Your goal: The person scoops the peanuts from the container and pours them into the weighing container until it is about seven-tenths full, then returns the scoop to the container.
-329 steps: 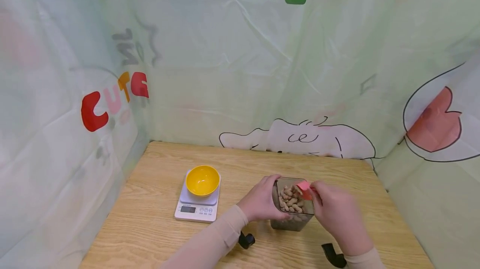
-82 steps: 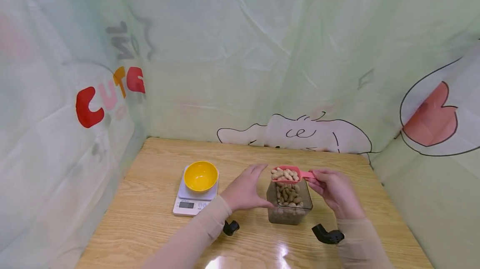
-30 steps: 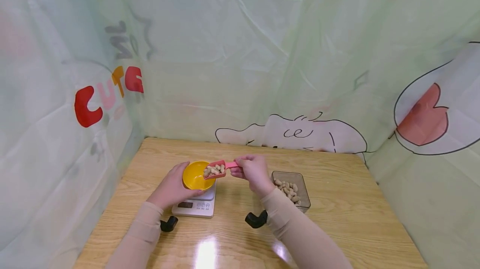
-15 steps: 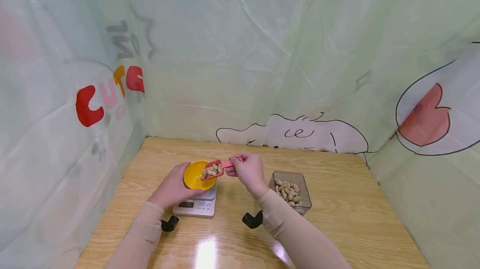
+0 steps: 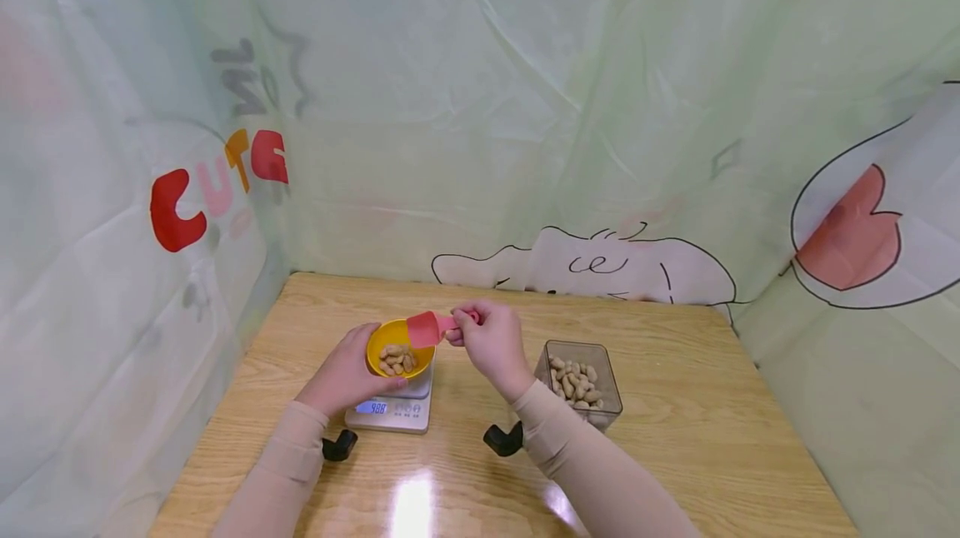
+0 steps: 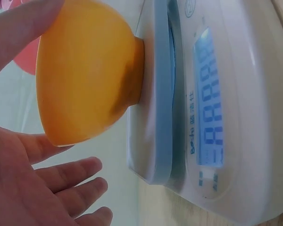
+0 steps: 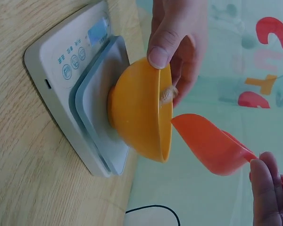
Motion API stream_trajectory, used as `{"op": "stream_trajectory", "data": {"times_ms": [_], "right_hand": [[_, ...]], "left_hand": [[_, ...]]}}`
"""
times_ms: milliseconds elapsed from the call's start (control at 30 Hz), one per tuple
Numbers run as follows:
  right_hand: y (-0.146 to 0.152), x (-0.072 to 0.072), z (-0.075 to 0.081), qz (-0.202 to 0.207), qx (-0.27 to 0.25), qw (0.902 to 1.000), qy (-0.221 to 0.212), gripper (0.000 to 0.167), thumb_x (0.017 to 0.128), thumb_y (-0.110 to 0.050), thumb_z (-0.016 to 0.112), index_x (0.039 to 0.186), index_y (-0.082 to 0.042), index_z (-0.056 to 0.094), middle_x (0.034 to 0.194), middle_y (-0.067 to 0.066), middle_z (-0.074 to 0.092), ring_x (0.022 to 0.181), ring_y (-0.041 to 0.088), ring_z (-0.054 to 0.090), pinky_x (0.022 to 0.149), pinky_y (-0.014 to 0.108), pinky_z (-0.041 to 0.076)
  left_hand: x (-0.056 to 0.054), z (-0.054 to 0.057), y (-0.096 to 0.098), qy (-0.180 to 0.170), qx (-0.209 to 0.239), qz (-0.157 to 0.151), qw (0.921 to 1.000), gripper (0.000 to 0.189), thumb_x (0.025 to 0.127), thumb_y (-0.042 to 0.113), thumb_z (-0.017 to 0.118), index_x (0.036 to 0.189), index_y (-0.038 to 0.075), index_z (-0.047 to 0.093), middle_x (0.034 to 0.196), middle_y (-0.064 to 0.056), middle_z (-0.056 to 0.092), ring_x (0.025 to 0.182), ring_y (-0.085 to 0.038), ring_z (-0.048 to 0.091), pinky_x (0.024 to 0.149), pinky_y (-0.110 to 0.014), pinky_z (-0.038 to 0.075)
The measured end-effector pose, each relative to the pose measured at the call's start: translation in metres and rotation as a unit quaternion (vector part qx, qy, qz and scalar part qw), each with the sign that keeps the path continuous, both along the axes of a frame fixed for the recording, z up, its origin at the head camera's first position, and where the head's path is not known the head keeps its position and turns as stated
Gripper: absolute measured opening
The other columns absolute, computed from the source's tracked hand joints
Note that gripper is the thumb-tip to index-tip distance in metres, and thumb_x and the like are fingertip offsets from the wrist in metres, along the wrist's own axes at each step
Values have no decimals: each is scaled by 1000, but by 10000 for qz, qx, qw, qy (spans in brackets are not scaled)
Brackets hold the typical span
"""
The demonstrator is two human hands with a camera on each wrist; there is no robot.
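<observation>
A yellow bowl (image 5: 386, 338) stands on the white kitchen scale (image 5: 412, 417), with several peanuts (image 5: 396, 360) inside. My left hand (image 5: 341, 377) holds the bowl by its sides, thumb and index finger spread around the rim; in the left wrist view the other fingers (image 6: 80, 172) stay off it. My right hand (image 5: 495, 346) grips the handle of a pink scoop (image 5: 426, 330), tipped over the bowl's right side with its underside up. In the right wrist view the scoop's lip is at the bowl's rim. The scale's display (image 6: 208, 103) is lit with digits.
To the right on the wooden table (image 5: 675, 405) stands a clear greyish container (image 5: 611, 380) partly filled with peanuts. Printed curtains (image 5: 480, 146) enclose the back and sides. Black wrist-mount pieces (image 5: 504, 440) hang beneath the forearms.
The right hand brought the loaded scoop from the container to the bowl and tipped it; peanuts now lie in the bowl. The left hand moved from the container to the bowl. The display lit up.
</observation>
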State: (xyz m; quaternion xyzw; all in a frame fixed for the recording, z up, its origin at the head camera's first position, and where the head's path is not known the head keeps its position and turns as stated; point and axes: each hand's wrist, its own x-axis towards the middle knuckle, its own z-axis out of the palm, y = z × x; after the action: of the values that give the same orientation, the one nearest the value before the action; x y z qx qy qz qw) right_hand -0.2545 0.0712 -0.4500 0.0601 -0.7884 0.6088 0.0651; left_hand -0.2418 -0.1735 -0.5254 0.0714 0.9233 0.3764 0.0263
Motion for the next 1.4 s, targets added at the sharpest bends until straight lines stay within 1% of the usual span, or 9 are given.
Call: {"op": "stream_trajectory", "data": {"times_ms": [167, 267, 400, 567, 800, 1000, 1133, 1267, 1400], "right_hand": [[0, 4, 2, 89, 158, 9991, 380, 11, 101, 1, 70, 104, 9, 79, 85, 20, 77, 69, 15, 77, 67, 27, 67], [2, 3, 2, 132, 12, 9995, 291, 12, 101, 3, 69, 105, 10, 78, 86, 22, 76, 71, 18, 78, 68, 28, 68], [6, -1, -1, 107, -501, 9983, -291, 14, 103, 3, 66, 109, 11, 76, 93, 28, 74, 73, 20, 80, 71, 31, 69], [14, -4, -4, -11, -1266, 9840, -1255, 18, 106, 0, 63, 114, 13, 72, 98, 24, 76, 71, 15, 78, 73, 31, 69], [28, 0, 3, 117, -1835, 9675, -1733, 22, 107, 1, 59, 119, 15, 69, 94, 20, 78, 69, 11, 77, 73, 28, 68], [46, 5, 12, 109, -2120, 9594, -1855, 25, 108, 1, 56, 125, 17, 66, 85, 10, 76, 68, 10, 77, 73, 25, 68], [60, 9, 18, 88, -2232, 9571, -1843, 26, 108, 2, 56, 126, 18, 64, 86, 6, 76, 69, 9, 77, 73, 25, 68], [75, 15, 24, 67, -2276, 9571, -1792, 28, 108, 1, 56, 128, 19, 62, 88, 4, 76, 70, 9, 77, 76, 25, 68], [94, 23, 28, 17, -2411, 9542, -1771, 24, 109, 0, 55, 125, 15, 65, 88, 3, 77, 72, 9, 78, 77, 25, 68]], "left_hand": [[0, 3, -1, 7, -129, -1, 9999, 117, 79, 55, 92, 168, 8, 32, 169, -18, 41, 145, -41, 53, 119, -68, 47], [1, 3, -1, 26, -187, -1, 9998, 118, 79, 55, 92, 168, 9, 31, 172, -17, 38, 149, -42, 50, 120, -68, 45], [1, 3, 0, 104, -266, -33, 9996, 117, 79, 57, 91, 168, 11, 31, 173, -16, 36, 151, -42, 47, 121, -68, 45], [-1, 1, 1, 284, -360, -96, 9989, 118, 79, 60, 91, 168, 11, 32, 174, -17, 35, 154, -44, 44, 121, -67, 45], [1, 11, 10, 435, -364, -140, 9983, 115, 81, 56, 91, 168, 10, 33, 175, -18, 32, 158, -45, 38, 122, -68, 43], [3, 24, 26, 691, -534, -174, 9960, 111, 82, 52, 91, 168, 10, 34, 176, -18, 30, 160, -45, 34, 123, -67, 43], [3, 32, 37, 857, -703, -201, 9936, 114, 82, 59, 89, 169, 12, 33, 177, -17, 30, 161, -44, 34, 122, -66, 44], [4, 39, 49, 874, -697, -317, 9932, 116, 81, 65, 87, 170, 16, 32, 178, -15, 28, 162, -43, 32, 121, -66, 46], [6, 42, 62, 922, -569, -505, 9928, 114, 81, 63, 87, 170, 15, 32, 177, -14, 30, 163, -42, 32, 124, -64, 43]]}}
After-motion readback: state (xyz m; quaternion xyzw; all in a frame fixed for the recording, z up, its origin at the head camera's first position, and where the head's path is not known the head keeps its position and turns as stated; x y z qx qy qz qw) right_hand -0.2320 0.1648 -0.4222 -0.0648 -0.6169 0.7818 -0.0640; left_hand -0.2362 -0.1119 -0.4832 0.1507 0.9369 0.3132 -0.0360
